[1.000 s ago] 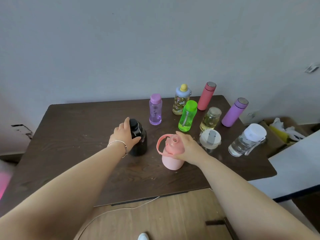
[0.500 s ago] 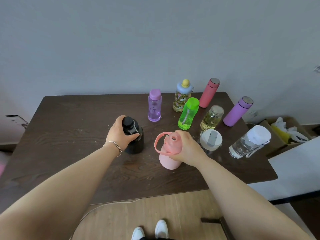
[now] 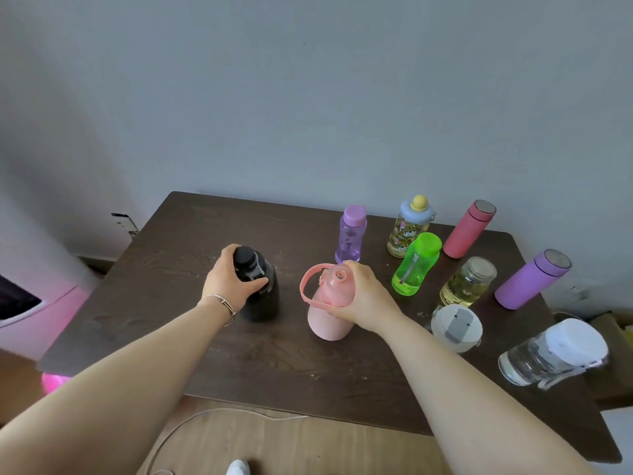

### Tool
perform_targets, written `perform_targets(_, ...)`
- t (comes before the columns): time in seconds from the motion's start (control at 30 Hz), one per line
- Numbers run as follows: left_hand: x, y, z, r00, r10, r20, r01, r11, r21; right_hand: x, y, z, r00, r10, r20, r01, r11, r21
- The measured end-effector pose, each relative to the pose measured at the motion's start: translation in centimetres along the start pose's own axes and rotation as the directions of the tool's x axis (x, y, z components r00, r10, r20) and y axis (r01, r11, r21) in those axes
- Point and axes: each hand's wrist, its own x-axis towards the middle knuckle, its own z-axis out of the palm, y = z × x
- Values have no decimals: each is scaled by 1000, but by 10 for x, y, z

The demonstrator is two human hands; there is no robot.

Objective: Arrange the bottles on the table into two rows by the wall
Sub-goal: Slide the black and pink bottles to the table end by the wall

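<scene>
Dark brown wood is the top of the table [image 3: 144, 303], and on it the left hand [image 3: 227, 281] is closed around the neck of the black bottle [image 3: 262, 299], while the right hand [image 3: 361, 296] grips the top of the pink bottle [image 3: 327, 320]; both bottles stand upright near the middle. The other bottles stand to the right, closer to the wall [image 3: 308, 97], among them a green bottle [image 3: 416, 264] and a purple flask [image 3: 532, 279].
</scene>
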Motion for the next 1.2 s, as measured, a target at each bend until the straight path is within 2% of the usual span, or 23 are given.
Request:
perform_targets(0.17,23,-16,-37,997,-41,-72,37,998,-47,38,-39,14,998,-57,1,57,998,-4)
perform_targets(0.4,87,-57,-84,994,-54,-96,45,995,-90,106,-89,51,998,-33,-51,30,999,-43)
perform_targets(0.63,178,-98,-133,1000,8,-8,-8,997,-72,169,-146,90,987,76,-143,-78,997,-8)
perform_targets(0.87,270,-120,-161,992,81,100,-72,993,-89,228,-192,112,965,126,-232,-124,992,23)
perform_targets(1.07,333,-122,-158,992,75,101,-60,988,-142,289,-213,115,958,166,-232,-166,986,19)
perform_targets(1.2,363,-124,-150,993,77,92,-65,989,-130,333,-225,120,964,125,-234,-125,992,16)
